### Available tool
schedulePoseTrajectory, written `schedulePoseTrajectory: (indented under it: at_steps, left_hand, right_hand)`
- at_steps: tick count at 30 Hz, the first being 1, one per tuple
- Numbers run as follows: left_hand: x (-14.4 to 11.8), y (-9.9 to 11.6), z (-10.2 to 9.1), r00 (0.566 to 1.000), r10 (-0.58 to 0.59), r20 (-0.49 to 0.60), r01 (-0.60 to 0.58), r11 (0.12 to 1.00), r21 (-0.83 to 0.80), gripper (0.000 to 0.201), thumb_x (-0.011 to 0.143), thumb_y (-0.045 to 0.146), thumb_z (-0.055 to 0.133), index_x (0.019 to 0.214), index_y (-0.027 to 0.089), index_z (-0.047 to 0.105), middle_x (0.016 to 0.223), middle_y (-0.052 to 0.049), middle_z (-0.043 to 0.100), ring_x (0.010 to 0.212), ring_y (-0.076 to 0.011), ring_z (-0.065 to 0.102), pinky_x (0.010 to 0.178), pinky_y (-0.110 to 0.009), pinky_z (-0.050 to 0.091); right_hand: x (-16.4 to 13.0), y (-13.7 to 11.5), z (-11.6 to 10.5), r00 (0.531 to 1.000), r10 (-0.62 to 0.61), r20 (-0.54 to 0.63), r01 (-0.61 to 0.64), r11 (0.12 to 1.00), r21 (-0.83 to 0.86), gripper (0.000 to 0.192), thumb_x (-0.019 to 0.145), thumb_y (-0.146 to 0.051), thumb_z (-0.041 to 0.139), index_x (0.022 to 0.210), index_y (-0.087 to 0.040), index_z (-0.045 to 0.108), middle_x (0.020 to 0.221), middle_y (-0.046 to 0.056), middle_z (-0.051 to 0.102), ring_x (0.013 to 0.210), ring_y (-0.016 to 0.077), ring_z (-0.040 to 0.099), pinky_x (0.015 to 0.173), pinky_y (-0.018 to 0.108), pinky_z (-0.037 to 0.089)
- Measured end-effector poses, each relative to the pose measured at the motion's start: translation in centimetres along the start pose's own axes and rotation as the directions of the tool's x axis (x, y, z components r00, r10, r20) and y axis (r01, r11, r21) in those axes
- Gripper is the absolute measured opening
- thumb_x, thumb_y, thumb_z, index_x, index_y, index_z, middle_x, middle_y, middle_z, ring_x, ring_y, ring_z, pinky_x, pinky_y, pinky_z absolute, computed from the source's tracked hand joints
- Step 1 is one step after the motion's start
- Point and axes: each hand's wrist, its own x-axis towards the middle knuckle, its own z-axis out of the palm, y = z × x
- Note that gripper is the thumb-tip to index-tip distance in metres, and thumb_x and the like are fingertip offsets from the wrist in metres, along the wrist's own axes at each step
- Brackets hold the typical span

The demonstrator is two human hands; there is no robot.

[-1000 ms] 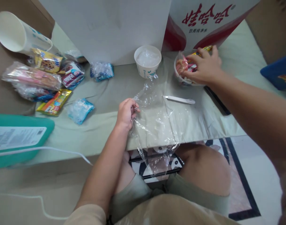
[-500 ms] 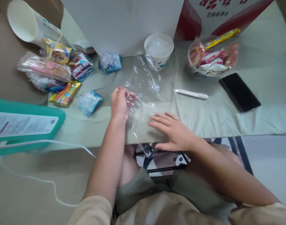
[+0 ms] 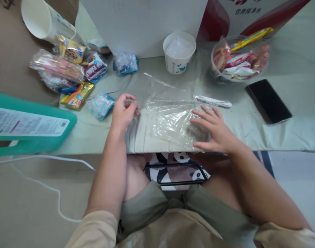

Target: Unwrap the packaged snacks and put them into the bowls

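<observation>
I see the left hand (image 3: 123, 113) pinching the clear plastic sheet (image 3: 170, 115) at mid-frame, while the right hand (image 3: 211, 129) presses it with fingers spread flat.

Two hands (image 3: 123, 113), one plastic sheet (image 3: 170, 117), two paper cups (image 3: 179, 53), one phone (image 3: 268, 100)
</observation>
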Motion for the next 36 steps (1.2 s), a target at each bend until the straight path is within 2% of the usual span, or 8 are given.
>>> schedulePoseTrajectory:
  at_steps: [4,9,15,18,22,29,33,36]
  left_hand:
    - [-1.7,-0.4,0.0,0.87,0.418,0.261,-0.458,0.882,0.115,0.033,0.067,0.008,0.057,0.089,0.026,0.072,0.113,-0.004,0.072,0.113,-0.0219,0.067,0.101,-0.036,0.054]
    - [-2.8,-1.3,0.2,0.678,0.379,0.629,-0.678,0.653,0.337,0.048,0.064,0.003,0.056,0.099,0.025,0.08,0.153,-0.006,0.056,0.148,-0.0339,0.042,0.126,-0.059,0.03]
    - [-3.1,-0.7,-0.1,0.719,0.369,0.589,-0.593,0.767,0.244,0.004,0.071,0.021,0.073,0.069,0.024,0.074,0.14,-0.006,0.067,0.148,-0.034,0.046,0.127,-0.056,0.032]
    - [-3.4,-0.2,0.1,0.818,0.374,0.437,-0.414,0.91,-0.006,0.015,0.078,0.032,0.072,0.067,0.023,0.068,0.102,-0.009,0.079,0.114,-0.0264,0.071,0.112,-0.046,0.051]
    - [-3.2,0.1,0.8,0.962,0.203,0.182,-0.154,0.955,-0.252,0.028,0.08,0.047,0.074,0.073,0.023,0.06,0.069,-0.002,0.073,0.065,-0.0163,0.07,0.062,-0.026,0.057]
    - [-2.5,0.3,1.7,0.994,0.084,0.072,-0.05,0.925,-0.377,0.032,0.083,0.048,0.076,0.085,0.025,0.055,0.068,0.001,0.071,0.055,-0.013,0.068,0.036,-0.018,0.029]
    - [-2.4,-0.1,1.9,0.995,0.015,0.1,0.017,0.95,-0.313,0.025,0.086,0.042,0.075,0.087,0.025,0.057,0.066,0.001,0.07,0.05,-0.0124,0.065,0.042,-0.019,0.038]
    - [-2.3,-0.5,2.1,0.998,-0.003,0.069,0.018,0.975,-0.221,0.017,0.087,0.035,0.073,0.084,0.024,0.06,0.062,0.004,0.066,0.04,-0.0093,0.053,0.042,-0.02,0.039]
  right_hand:
    - [-0.4,-2.5,0.8,0.981,-0.123,0.149,0.122,0.992,0.012,0.071,0.081,-0.053,0.078,0.145,-0.031,0.059,0.167,0.008,0.042,0.159,0.0437,0.027,0.126,0.072,0.019]
    - [0.3,-3.0,1.4,0.977,-0.12,0.175,0.117,0.993,0.025,0.019,0.094,-0.025,0.056,0.096,-0.024,0.075,0.154,0.007,0.059,0.154,0.0397,0.039,0.123,0.07,0.026]
    - [0.5,-1.4,-0.1,0.996,0.01,-0.09,0.034,0.876,0.482,0.02,0.1,-0.042,0.055,0.102,-0.028,0.068,0.123,0.006,0.077,0.128,0.0283,0.068,0.121,0.057,0.04]
    - [0.0,-0.4,-0.2,0.977,0.016,-0.211,0.137,0.711,0.69,0.056,0.09,-0.072,0.06,0.128,-0.032,0.061,0.129,0.008,0.073,0.131,0.0308,0.065,0.12,0.055,0.043]
    - [-0.5,0.8,0.1,0.99,0.028,-0.137,0.073,0.732,0.677,0.098,0.071,-0.089,0.066,0.148,-0.034,0.047,0.151,0.012,0.059,0.145,0.0356,0.053,0.124,0.056,0.04]
    - [0.1,-0.6,0.5,0.984,0.019,-0.176,0.081,0.838,0.539,0.084,0.071,-0.082,0.074,0.134,-0.029,0.062,0.151,0.013,0.06,0.147,0.0367,0.051,0.124,0.057,0.04]
    - [1.3,-2.1,1.2,0.878,0.324,-0.352,-0.088,0.832,0.547,0.051,0.095,-0.072,0.051,0.083,-0.027,0.069,0.093,0.008,0.079,0.104,0.0297,0.077,0.1,0.053,0.058]
    - [2.5,-1.9,1.4,0.721,0.597,-0.351,-0.291,0.721,0.629,0.053,0.096,-0.073,0.046,0.078,-0.026,0.064,0.061,0.001,0.066,0.051,0.0184,0.064,0.056,0.036,0.057]
